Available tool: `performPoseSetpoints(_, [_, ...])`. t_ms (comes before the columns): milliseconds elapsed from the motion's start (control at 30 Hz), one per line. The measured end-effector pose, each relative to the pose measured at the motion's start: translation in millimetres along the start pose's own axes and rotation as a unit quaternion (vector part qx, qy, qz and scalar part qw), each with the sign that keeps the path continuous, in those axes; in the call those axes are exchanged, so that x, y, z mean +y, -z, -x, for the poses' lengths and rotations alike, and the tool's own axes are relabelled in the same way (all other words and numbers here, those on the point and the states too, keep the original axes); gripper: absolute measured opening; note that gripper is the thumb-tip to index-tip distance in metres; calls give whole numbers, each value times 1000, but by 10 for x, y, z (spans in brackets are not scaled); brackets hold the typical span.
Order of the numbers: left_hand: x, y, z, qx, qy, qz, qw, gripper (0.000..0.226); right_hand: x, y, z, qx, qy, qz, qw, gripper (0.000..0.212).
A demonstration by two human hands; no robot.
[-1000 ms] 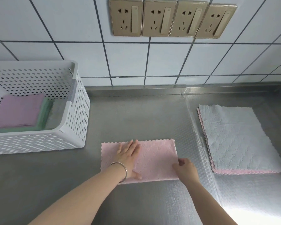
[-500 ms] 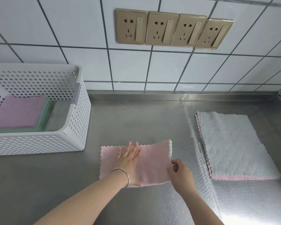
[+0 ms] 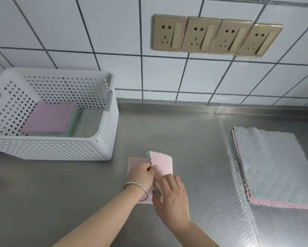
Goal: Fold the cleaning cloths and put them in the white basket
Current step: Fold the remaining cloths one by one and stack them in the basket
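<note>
Here the steel counter carries the white basket at left, with folded cloths already inside, and unfolded cloths at right. Between them lies the pink cloth, half doubled leftward. Its long axis probably now runs toward the wall. The left hand pinches the lifted flap; the right hand grips its near edge. Best to match the corners before pressing flat.
</note>
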State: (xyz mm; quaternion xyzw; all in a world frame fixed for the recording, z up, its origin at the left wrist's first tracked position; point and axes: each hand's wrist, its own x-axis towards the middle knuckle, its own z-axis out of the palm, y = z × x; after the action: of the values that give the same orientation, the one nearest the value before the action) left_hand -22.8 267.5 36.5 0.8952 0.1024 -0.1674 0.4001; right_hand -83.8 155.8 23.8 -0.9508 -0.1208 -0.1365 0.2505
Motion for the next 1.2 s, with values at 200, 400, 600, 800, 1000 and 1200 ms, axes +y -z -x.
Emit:
performPoseSetpoints(200, [-306, 208, -39, 17, 10, 15, 1000, 42, 210, -233, 159, -163, 21, 76, 983, 80])
performPoseSetpoints(400, [-583, 222, -115, 17, 49, 56, 997, 14, 340, -410, 195, -255, 9, 101, 961, 126])
performPoseSetpoints(600, [-783, 134, -165, 8, 91, 61, 994, 26, 399, -533, 259, -240, 14, 114, 964, 116])
performPoseSetpoints(800, [-974, 74, -207, -1, 105, 110, 988, 35, 429, -585, 285, -239, 17, 116, 964, 116])
performPoseSetpoints(1000, [-1032, 45, -246, 20, 116, 123, 985, 41, 447, -634, 331, -223, 16, 118, 967, 78])
performPoseSetpoints(1200, [-1015, 29, -268, 20, 107, 82, 991, 46, 461, -671, 355, -205, 9, 115, 972, 77])
